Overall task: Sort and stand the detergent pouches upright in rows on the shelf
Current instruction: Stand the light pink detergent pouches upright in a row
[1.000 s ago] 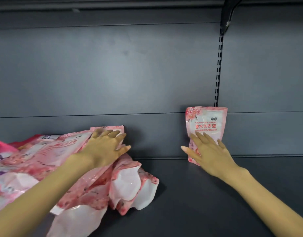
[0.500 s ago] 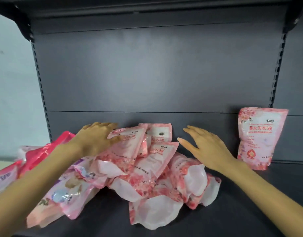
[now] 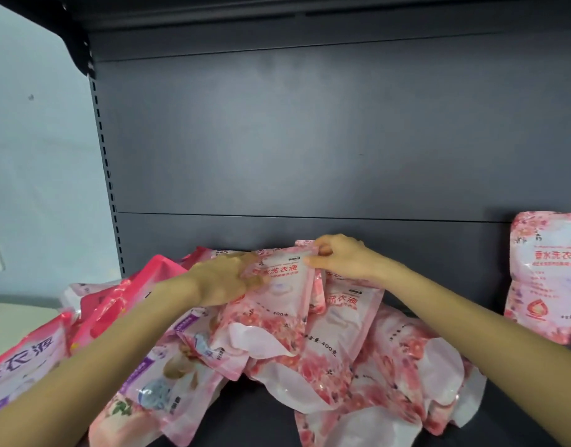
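Note:
A heap of pink floral detergent pouches (image 3: 335,359) lies across the dark shelf. On top sits one pink pouch (image 3: 277,291), tilted up. My left hand (image 3: 223,279) holds its left edge, thumb on the front. My right hand (image 3: 339,259) pinches its top right corner between thumb and fingers. One pink pouch (image 3: 545,279) stands upright against the back panel at the far right, apart from the heap.
Brighter red and purple-labelled pouches (image 3: 123,301) lie at the left end of the heap. The shelf's dark back panel (image 3: 310,140) rises behind, with a slotted upright (image 3: 107,175) on the left. A bare strip of shelf (image 3: 252,411) shows at the front.
My view has swung left, so the upright pouch now sits at the far right. My right hand left that pouch and crossed to the heap. Both hands now hold the top pouch.

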A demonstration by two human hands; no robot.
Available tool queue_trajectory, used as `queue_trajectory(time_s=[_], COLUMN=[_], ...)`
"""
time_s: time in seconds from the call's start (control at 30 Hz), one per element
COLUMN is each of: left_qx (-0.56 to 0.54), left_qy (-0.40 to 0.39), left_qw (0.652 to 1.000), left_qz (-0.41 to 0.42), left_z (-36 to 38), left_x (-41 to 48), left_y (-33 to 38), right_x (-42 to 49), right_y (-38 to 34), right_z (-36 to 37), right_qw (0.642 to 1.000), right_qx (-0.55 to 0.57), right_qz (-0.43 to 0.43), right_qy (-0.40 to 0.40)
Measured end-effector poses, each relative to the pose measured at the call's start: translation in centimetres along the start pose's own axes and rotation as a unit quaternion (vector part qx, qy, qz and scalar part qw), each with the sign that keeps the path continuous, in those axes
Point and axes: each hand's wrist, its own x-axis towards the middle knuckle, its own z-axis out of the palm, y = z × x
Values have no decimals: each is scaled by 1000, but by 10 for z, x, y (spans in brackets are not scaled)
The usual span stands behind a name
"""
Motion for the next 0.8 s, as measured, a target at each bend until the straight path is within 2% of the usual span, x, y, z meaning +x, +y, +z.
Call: queue_trajectory(time_s=[0.1, 0.27, 0.4, 0.5, 0.6, 0.8], left_qx=[-12, -51, -161, -298, -456, -577], left_qy=[-8, 15, 67, 101, 127, 172], left_qw=[1000, 999, 983, 945, 876, 795], left_qz=[-6, -9, -57, -91, -97, -71], left_z=[3, 4, 1, 0, -1, -9], left_x=[8, 15, 18, 21, 20, 10], left_y=[-5, -4, -5, -8, -6, -2], right_x=[14, 26, 26, 18, 11, 0], right_y=[-4, -7, -8, -12, -15, -22], right_z=[4, 5, 3, -3, -9, -17], right_qw=[999, 983, 960, 931, 911, 890], right_qx=[37, 164, 264, 354, 401, 441], right_qz=[23, 28, 1, -22, -47, -74], right_qy=[19, 75, 91, 81, 86, 89])
